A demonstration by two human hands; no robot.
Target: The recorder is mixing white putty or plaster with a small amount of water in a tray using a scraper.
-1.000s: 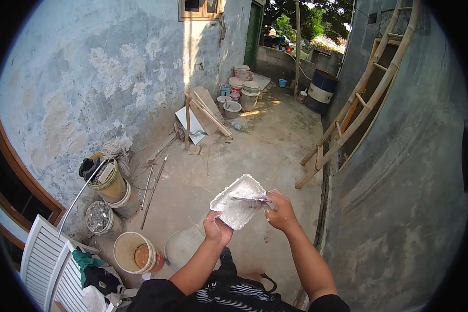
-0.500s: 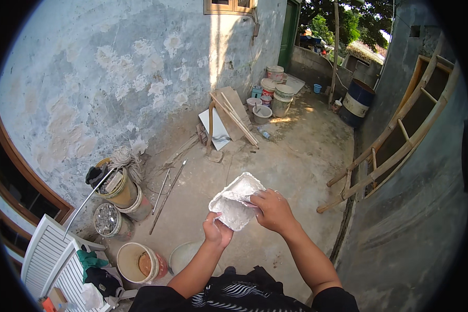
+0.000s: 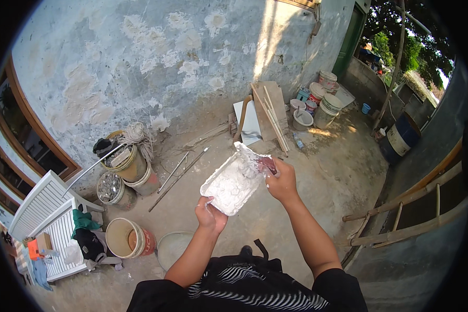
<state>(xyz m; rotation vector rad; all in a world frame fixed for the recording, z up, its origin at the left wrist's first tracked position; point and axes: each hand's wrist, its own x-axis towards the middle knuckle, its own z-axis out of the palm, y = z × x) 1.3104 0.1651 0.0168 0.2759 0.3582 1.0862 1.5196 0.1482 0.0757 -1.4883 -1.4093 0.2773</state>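
A shallow rectangular tray [image 3: 211, 179], its rim caked white, is held in front of me at a tilt. White paste [image 3: 231, 186] coats its inside. My left hand [image 3: 211, 215] is closed on the near left corner, thumb over the rim and fingers underneath. In my right hand [image 3: 282, 180] is a dark red scraper [image 3: 267, 165], gripped between thumb and fingers at the tray's far right corner. Paste smears the scraper, and my right fingers partly hide it. White smudges show on my fingers.
Left of me stand an open bucket [image 3: 120, 238], rubble-filled buckets [image 3: 109, 188] and a white bench [image 3: 57, 229] with cloths. Poles [image 3: 178, 179] lie on the concrete. Boards [image 3: 272, 112] lean on the patchy blue wall. A bamboo ladder [image 3: 411, 235] is at right, a drum [image 3: 400, 138] beyond.
My view has turned left, so the surroundings sit further right. The scraper has gone from over the tray's middle to its far right corner, and more paste surface shows.
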